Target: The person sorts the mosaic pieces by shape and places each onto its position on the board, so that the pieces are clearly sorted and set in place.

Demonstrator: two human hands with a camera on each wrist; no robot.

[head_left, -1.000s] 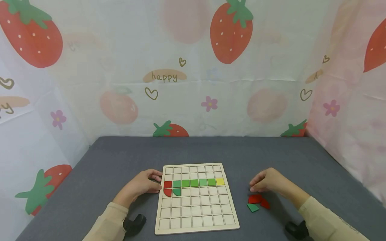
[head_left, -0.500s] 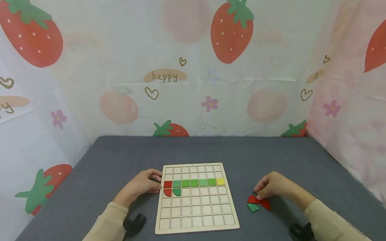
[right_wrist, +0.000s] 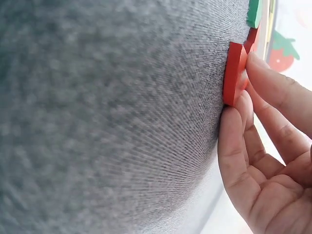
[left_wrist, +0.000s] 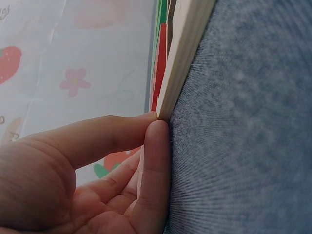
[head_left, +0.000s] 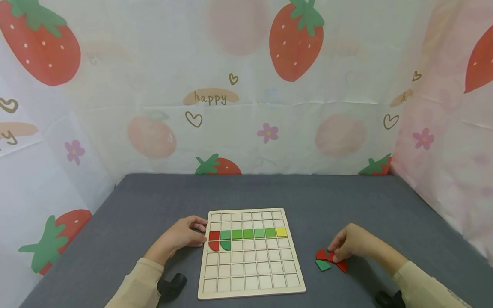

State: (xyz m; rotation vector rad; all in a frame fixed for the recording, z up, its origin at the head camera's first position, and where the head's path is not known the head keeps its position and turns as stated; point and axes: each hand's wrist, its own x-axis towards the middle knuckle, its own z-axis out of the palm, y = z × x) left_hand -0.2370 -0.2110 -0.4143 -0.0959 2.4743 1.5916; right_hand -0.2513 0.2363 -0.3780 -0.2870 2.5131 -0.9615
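Note:
A pale wooden grid board point(head_left: 250, 270) lies flat on the table. Its third row holds a red tile point(head_left: 214, 235), several green tiles point(head_left: 248, 234) and a yellow tile point(head_left: 281, 232). Below their left end sit a rounded red piece point(head_left: 214, 246) and a rounded green piece point(head_left: 225, 245). My left hand point(head_left: 185, 234) pinches the board's left edge with thumb and finger. At the loose pieces, thumb and fingers of my right hand point(head_left: 353, 244) pinch a red piece point(right_wrist: 233, 73) low against the table. Another red piece point(head_left: 321, 255) and a green piece point(head_left: 322, 265) lie beside it.
Dark grey cloth point(head_left: 262, 190) covers the table. A patterned curtain point(head_left: 246, 141) with strawberries rises behind it and along both sides. Black wrist mounts point(head_left: 172, 287) sit under both sleeves, close to the table.
My right hand has moved right and nearer to me, lower over the loose pieces. The red pieces beneath it have spread apart slightly. The left hand and the board have stayed put.

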